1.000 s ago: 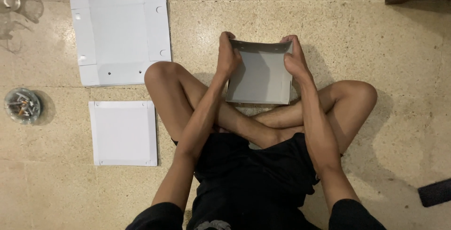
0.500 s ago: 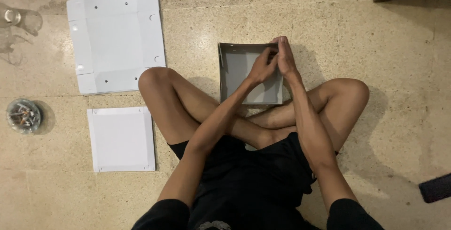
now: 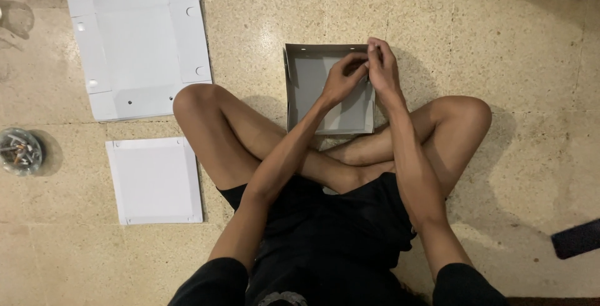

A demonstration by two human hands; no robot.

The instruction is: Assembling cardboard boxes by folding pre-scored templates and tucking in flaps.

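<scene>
Down on the speckled stone floor (image 3: 512,93), far left: a round glass ashtray (image 3: 19,151) full of butts. Just right of it, a flat white cardboard blank (image 3: 155,180), squarish, lying near the left knee. Above that, well apart from the hands, a larger unfolded white cardboard sheet (image 3: 140,44) with creased flaps and small punched holes.

In the middle, in front of crossed bare legs: a half-formed grey cardboard box (image 3: 315,84), open side up, walls raised, standing on the floor and touching the shins. At its right wall, near the far corner, left hand (image 3: 340,81) reaching across the box interior, fingers curled and pinched on the wall's top edge. Just beside it, touching, right hand (image 3: 382,65), fingers closed on the same edge from outside. Both gripping the box wall, fingertips meeting.

Far right, at the lower edge: a dark flat object (image 3: 576,238), partly cut off, kind unclear.
</scene>
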